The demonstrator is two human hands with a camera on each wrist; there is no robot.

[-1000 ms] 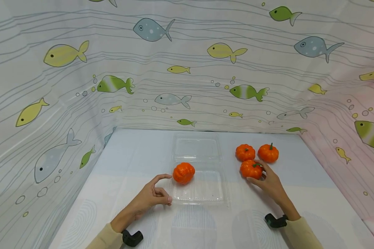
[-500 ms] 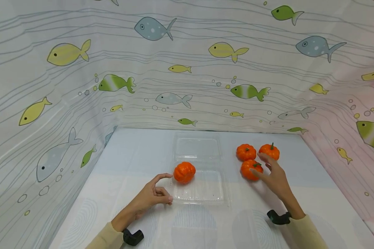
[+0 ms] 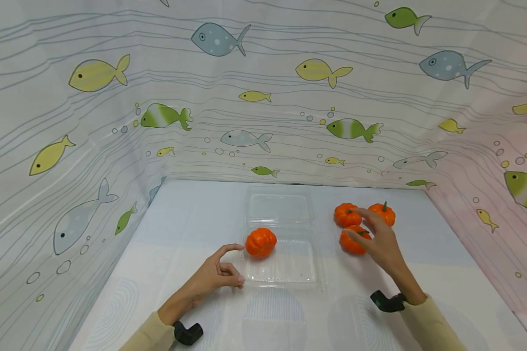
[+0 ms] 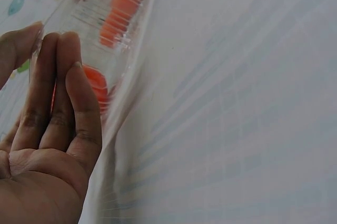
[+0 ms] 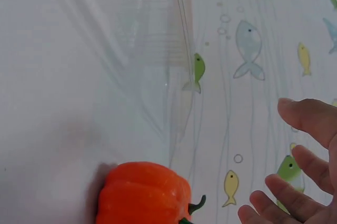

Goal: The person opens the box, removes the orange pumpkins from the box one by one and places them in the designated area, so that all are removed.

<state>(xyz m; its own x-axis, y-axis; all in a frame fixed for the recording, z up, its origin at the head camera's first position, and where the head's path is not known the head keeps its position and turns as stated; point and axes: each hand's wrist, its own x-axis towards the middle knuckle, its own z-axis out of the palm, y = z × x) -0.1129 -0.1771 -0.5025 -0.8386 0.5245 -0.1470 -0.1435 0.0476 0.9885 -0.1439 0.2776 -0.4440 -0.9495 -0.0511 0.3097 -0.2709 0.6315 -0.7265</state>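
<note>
My left hand (image 3: 206, 280) is at the left edge of a clear hinged plastic container (image 3: 292, 267), lid laid back. In the left wrist view, its thumb and fingertips pinch the container's rim. One orange toy pumpkin (image 3: 261, 243) sits in the left part of the base. To the container's right is a cluster of three pumpkins: a front one (image 3: 353, 247), a back left one (image 3: 344, 214) and a back right one (image 3: 385, 214). My right hand (image 3: 384, 246) hovers over them, fingers spread and holding nothing, partly hiding them. The right wrist view shows an orange pumpkin (image 5: 142, 192) apart from the fingers.
The container's lid (image 3: 278, 207) lies flat towards the back. A pale patterned cloth covers the table (image 3: 193, 209). Fish-print curtains (image 3: 263, 112) rise at the back and both sides. A black camera mount sits on each wrist.
My right hand has let go of the front pumpkin, drawn off to the right, then moved back left above the cluster. The left hand and the pumpkins stay in place.
</note>
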